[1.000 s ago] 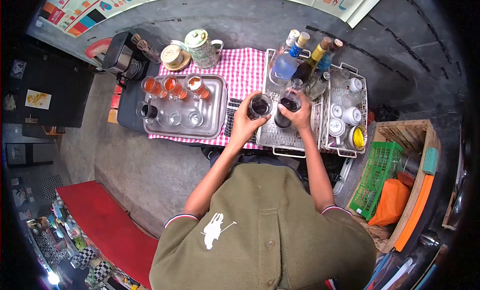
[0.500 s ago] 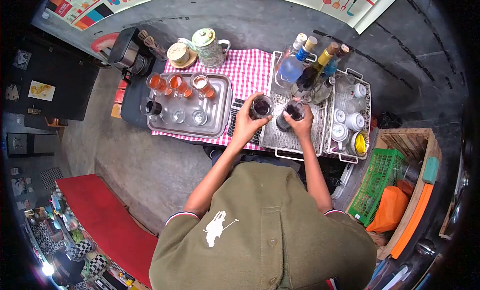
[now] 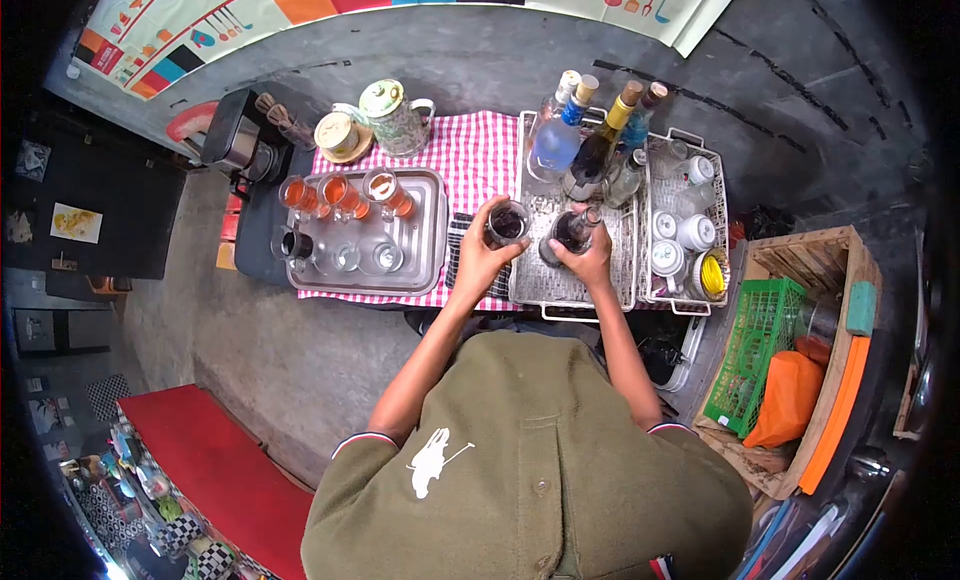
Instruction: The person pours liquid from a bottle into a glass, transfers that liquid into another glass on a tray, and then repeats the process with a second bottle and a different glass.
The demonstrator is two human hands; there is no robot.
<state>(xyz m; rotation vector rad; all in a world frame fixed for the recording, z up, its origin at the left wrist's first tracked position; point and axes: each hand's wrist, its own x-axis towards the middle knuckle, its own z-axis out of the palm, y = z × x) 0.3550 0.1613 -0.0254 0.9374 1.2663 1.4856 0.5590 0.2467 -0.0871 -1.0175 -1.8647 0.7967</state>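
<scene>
My left hand (image 3: 484, 258) is wrapped around a clear glass (image 3: 508, 223) with dark contents, just left of the wire rack's left edge. Thumb and fingers of my right hand (image 3: 593, 257) close on a second glass (image 3: 566, 234) with dark contents, which leans over the metal rack (image 3: 615, 285). The two glasses are side by side, a small gap apart. Left of my hands, a metal tray (image 3: 437, 220) carries glasses of red-orange drink (image 3: 340, 196), a glass with dark contents (image 3: 294, 244) and clear glasses (image 3: 386, 257).
Several corked bottles (image 3: 557, 145) stand at the back of the rack. Beside it, another wire rack (image 3: 690, 305) holds jars and glasses. A patterned teapot (image 3: 392, 125) and a lidded cup (image 3: 338, 135) sit behind the tray. A wooden crate (image 3: 800, 245) with a green basket (image 3: 750, 360) is at right.
The camera view has shifted, so the table's things appear farther left and slightly lower. Both hands keep hold of their glasses; the right one's tilt looks slightly different.
</scene>
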